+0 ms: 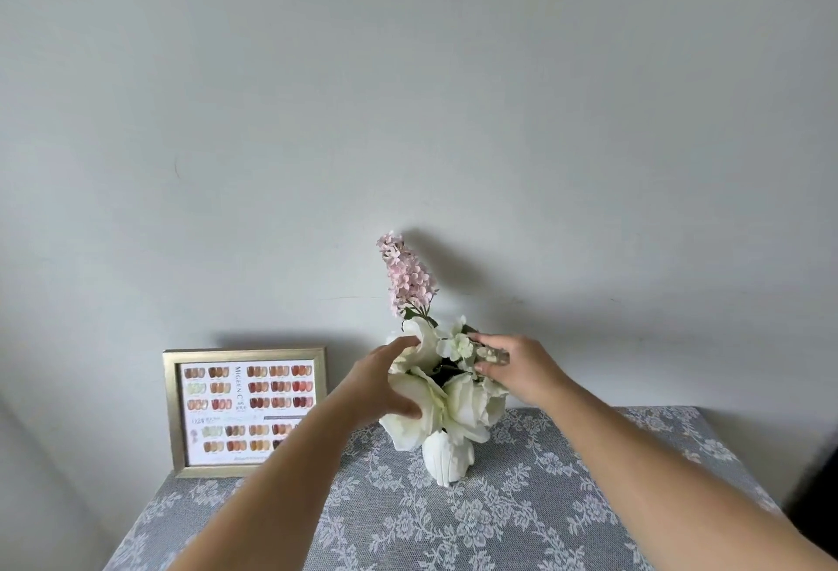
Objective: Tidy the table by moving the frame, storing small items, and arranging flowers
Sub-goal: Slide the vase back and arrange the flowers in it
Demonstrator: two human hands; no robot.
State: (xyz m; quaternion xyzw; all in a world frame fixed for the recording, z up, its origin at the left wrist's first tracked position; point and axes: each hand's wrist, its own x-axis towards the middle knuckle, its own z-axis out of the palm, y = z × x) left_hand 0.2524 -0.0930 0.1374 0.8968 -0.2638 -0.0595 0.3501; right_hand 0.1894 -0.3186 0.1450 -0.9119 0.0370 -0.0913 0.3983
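A white ribbed vase (446, 457) stands at the back middle of the table, holding large white flowers (471, 402) and a tall pink flower spike (408, 275). My left hand (385, 384) cups the white blooms from the left, thumb under a petal. On the right side of the bunch, the fingers of my right hand (512, 368) pinch small white blossoms (458, 346). A gold picture frame (174, 411) with a nail-colour chart leans upright against the wall at the back left; my left forearm hides its lower right corner.
The table wears a grey cloth with a white floral lace pattern (453, 525). A plain pale wall (408, 117) rises right behind the table. The table's right edge drops off beside a dark shape (816, 480).
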